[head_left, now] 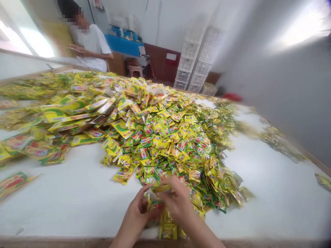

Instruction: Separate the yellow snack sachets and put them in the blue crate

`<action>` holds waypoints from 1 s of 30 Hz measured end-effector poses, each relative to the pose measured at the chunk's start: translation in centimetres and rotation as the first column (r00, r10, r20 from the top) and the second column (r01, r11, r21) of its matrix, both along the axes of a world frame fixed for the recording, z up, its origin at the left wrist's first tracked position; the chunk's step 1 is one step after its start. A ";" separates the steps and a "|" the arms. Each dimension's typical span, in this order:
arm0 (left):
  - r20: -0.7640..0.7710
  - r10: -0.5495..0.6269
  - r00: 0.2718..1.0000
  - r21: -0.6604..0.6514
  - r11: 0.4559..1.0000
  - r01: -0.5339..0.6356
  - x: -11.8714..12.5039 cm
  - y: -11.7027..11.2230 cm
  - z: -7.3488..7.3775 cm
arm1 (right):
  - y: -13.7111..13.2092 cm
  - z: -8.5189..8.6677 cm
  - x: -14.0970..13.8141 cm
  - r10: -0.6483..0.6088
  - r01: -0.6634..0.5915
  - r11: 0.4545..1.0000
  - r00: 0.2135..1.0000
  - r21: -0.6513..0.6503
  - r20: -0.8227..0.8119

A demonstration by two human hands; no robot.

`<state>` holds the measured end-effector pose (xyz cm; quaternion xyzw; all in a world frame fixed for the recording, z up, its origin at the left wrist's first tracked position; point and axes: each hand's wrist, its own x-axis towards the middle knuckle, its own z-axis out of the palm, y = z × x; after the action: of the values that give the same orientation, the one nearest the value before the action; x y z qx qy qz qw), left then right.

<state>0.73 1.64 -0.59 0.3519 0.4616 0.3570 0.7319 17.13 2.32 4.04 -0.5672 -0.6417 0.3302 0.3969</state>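
Observation:
Near the front edge of the table, my left hand (136,212) is wrapped round a small printed carton (156,205), green and red with a white inner flap. My right hand (178,203) pinches a yellow sachet (162,188) just above the carton's top. Fingers partly cover both, so whether the sachet is inside the carton's mouth I cannot tell. Several yellow sachets (168,229) lie on the table below my right hand. Directly beyond my hands rises a big heap of shiny yellow and green sachets (165,141).
Yellow and green cartons (69,115) are piled left of the heap, with more at the near left (38,148). Loose sachets (280,143) lie along the right of the white table (77,199). Across it stand a person in a white shirt (94,41) and stacked white crates (192,62).

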 end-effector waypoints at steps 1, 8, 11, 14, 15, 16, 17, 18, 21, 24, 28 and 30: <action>-0.019 0.013 1.000 0.002 1.000 -0.013 0.4 -0.3 -0.1 | 0.2 0.0 0.1 0.071 -0.073 0.997 0.995 0.031 0.072; 0.092 -0.047 0.995 0.016 0.999 0.045 0.4 -1.1 0.0 | 0.5 1.4 1.3 0.235 -0.182 0.971 0.858 -0.158 0.457; 0.053 -0.081 0.995 0.069 0.995 0.077 0.3 -1.2 0.0 | 1.1 2.8 1.6 0.396 -0.316 0.916 0.811 -0.249 0.431; 0.013 -0.097 0.995 0.092 0.991 0.095 0.0 -1.3 -0.1 | 1.4 3.1 1.4 0.417 -0.319 0.900 0.828 -0.297 0.375; 0.013 -0.097 0.995 0.089 0.991 0.096 -0.2 -1.3 -0.1 | 1.4 3.0 1.2 0.379 -0.277 0.911 0.854 -0.305 0.356; 0.016 -0.095 0.995 0.081 0.992 0.094 -0.3 -1.4 0.0 | 1.3 2.9 1.0 0.335 -0.235 0.923 0.880 -0.304 0.336; 0.021 -0.086 0.996 0.067 0.994 0.085 -0.4 -1.5 0.0 | 1.2 2.7 0.8 0.296 -0.204 0.934 0.902 -0.294 0.313; 0.027 -0.066 0.997 0.049 0.997 0.065 -0.5 -1.6 0.2 | 1.1 2.5 0.6 0.277 -0.198 0.941 0.917 -0.274 0.287; 0.052 0.021 0.998 -0.013 1.000 -0.020 -0.5 -1.9 0.6 | 0.6 2.0 0.1 0.317 -0.283 0.943 0.924 -0.176 0.213; 0.050 0.026 0.998 0.008 1.000 -0.026 -0.4 -2.0 0.8 | 0.1 1.6 -0.1 0.314 -0.302 0.949 0.916 -0.088 0.248; -0.035 0.004 0.999 0.124 0.992 0.000 -0.4 -1.8 0.8 | -0.3 1.4 -0.1 0.410 -0.402 0.911 0.865 -0.089 0.288; -0.046 -0.017 0.999 0.133 0.991 0.023 -0.6 -1.8 0.8 | -0.4 1.3 0.2 0.466 -0.451 0.885 0.860 -0.116 0.207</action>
<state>0.10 -0.13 0.16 0.4126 0.4494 0.3720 0.6996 17.32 1.89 5.34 -0.4446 -0.7888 0.3675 0.2122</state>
